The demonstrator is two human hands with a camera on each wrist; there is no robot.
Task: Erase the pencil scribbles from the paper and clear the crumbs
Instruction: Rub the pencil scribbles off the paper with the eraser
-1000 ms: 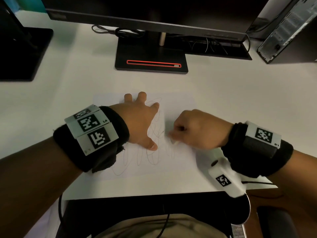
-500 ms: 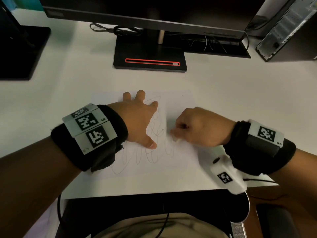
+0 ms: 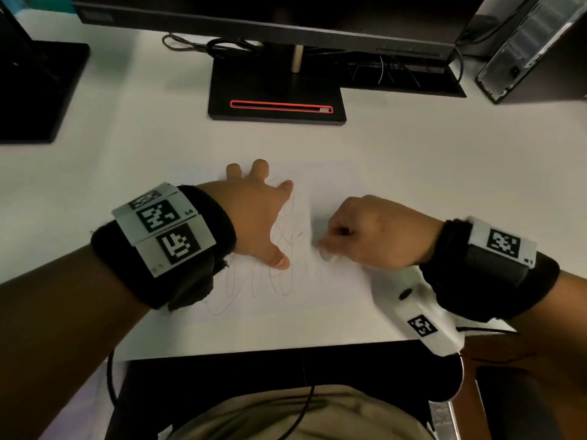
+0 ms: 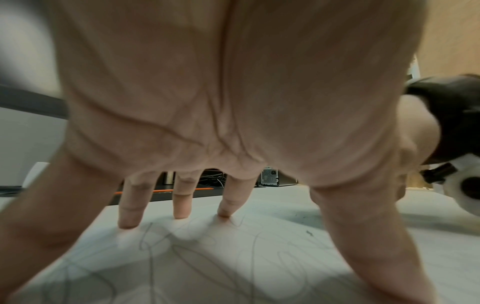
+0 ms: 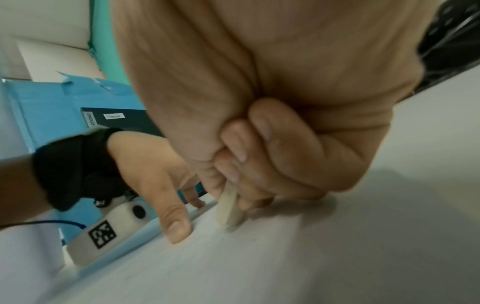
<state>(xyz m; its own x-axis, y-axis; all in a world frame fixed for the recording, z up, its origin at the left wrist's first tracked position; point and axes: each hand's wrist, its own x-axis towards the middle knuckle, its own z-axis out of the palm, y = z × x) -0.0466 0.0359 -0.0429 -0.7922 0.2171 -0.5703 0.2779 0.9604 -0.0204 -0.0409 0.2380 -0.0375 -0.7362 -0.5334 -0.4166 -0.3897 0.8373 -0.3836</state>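
Note:
A white sheet of paper lies on the desk, covered with looping pencil scribbles. My left hand rests spread on the sheet with straight fingers pressing it flat. My right hand is curled in a fist and pinches a pale flat eraser, whose lower end touches the paper just right of the scribbles. A few dark crumbs lie on the sheet between the hands.
A monitor stands at the back on a black base with a red-outlined slot. Another black stand is at the far left, a computer case at the far right. The desk's front edge runs just below my wrists.
My right hand with the eraser has shifted slightly over the paper near the scribbles. The left hand keeps the same spread hold on the sheet.

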